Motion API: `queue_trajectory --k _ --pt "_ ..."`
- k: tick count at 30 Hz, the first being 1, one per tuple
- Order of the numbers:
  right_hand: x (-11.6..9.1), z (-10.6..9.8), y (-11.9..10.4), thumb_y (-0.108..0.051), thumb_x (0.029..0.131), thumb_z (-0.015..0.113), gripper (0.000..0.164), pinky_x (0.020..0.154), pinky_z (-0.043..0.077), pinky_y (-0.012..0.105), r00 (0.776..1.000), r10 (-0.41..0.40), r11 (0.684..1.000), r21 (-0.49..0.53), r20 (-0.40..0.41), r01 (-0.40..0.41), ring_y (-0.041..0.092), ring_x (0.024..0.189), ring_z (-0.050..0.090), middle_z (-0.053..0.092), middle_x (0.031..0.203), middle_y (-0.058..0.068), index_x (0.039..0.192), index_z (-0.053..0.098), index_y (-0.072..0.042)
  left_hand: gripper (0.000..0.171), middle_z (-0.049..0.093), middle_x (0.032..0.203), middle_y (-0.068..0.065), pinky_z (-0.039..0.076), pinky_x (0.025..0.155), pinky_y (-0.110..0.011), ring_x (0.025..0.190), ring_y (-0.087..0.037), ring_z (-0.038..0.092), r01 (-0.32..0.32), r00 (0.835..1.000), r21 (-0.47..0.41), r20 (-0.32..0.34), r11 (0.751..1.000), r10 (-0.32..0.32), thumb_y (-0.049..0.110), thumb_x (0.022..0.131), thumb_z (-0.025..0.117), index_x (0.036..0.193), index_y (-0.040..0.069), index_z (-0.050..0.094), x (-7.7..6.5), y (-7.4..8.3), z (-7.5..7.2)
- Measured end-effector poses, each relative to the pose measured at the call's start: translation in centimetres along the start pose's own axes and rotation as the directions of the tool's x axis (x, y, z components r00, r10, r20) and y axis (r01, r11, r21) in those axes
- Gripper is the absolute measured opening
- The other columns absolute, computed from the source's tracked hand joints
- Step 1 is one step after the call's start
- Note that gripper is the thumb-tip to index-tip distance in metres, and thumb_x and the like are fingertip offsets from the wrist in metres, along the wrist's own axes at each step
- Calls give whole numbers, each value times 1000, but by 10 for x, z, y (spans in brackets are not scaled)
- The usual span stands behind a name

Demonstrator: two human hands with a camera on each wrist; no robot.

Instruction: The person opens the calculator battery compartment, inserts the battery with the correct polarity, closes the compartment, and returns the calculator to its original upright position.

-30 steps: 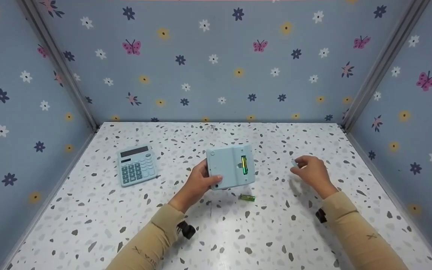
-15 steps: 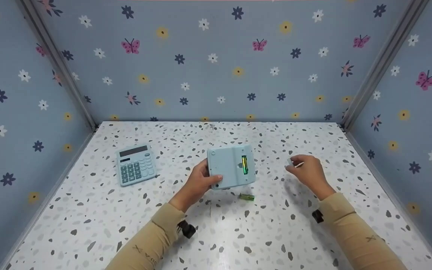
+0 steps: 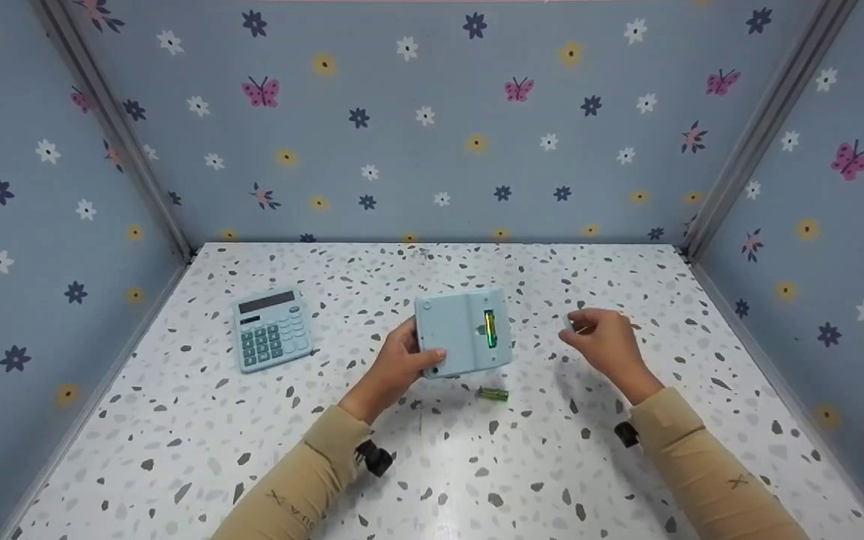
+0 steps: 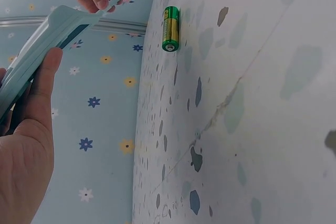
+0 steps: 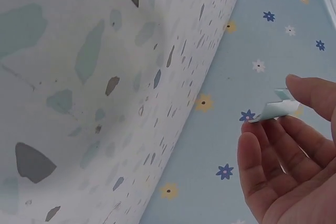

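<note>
My left hand (image 3: 394,367) grips a light blue calculator (image 3: 451,330) by its left edge, back side up, thumb across the back. Its battery slot is uncovered, with a green and gold battery (image 3: 490,328) inside. To the right, my right hand (image 3: 606,341) pinches a small pale blue battery cover (image 5: 278,107) between thumb and fingers, apart from the calculator. A loose green battery (image 3: 493,394) lies on the table just below the calculator; the left wrist view shows this loose battery (image 4: 170,29) up close.
A second light blue calculator (image 3: 273,330) lies face up at the left of the speckled white table (image 3: 432,480). Flower-patterned blue walls (image 3: 432,120) enclose the back and both sides.
My right hand has moved left toward the calculator with the battery cover, turning the cover a little. The left hand and the calculator have stayed in place.
</note>
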State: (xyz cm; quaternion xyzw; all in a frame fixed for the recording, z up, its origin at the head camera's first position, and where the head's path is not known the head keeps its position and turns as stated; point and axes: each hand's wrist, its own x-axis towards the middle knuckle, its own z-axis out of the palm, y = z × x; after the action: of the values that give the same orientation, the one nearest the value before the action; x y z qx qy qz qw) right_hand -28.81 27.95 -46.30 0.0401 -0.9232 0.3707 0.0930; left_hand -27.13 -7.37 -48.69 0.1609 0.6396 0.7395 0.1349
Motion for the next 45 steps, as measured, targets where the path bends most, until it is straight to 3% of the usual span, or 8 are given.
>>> queue_trajectory --k 19,27,37,45 --pt "-10 5 -26 -15 98 80 37 95 66 51 998 -23 992 123 52 17 38 109 76 78 119 25 128 76 5 79 49 163 -26 58 113 -53 146 -44 55 -3 1000 -33 6 999 3 0 101 68 170 6 30 -1 -1 3" --pt "-12 8 -35 -15 97 82 36 91 67 42 997 5 985 174 80 -19 34 108 76 79 119 23 129 76 2 79 49 164 -26 57 113 -54 147 -46 54 -5 1000 -21 4 1000 5 -1 101 67 170 6 30 0 -1 5" --pt "-16 11 -48 -12 97 82 34 79 63 23 994 -1 968 251 112 -27 23 99 77 80 117 20 127 76 3 76 50 163 -25 57 113 -55 147 -43 55 -4 1000 7 0 1000 4 1 102 67 169 6 32 2 -2 6" --pt "-19 12 -58 -12 98 81 36 83 65 29 987 7 939 339 158 -61 15 94 76 80 118 19 129 75 4 76 48 164 -26 55 115 -56 149 -45 52 1 1000 -16 2 1000 -1 -2 102 66 169 4 31 1 -1 8"
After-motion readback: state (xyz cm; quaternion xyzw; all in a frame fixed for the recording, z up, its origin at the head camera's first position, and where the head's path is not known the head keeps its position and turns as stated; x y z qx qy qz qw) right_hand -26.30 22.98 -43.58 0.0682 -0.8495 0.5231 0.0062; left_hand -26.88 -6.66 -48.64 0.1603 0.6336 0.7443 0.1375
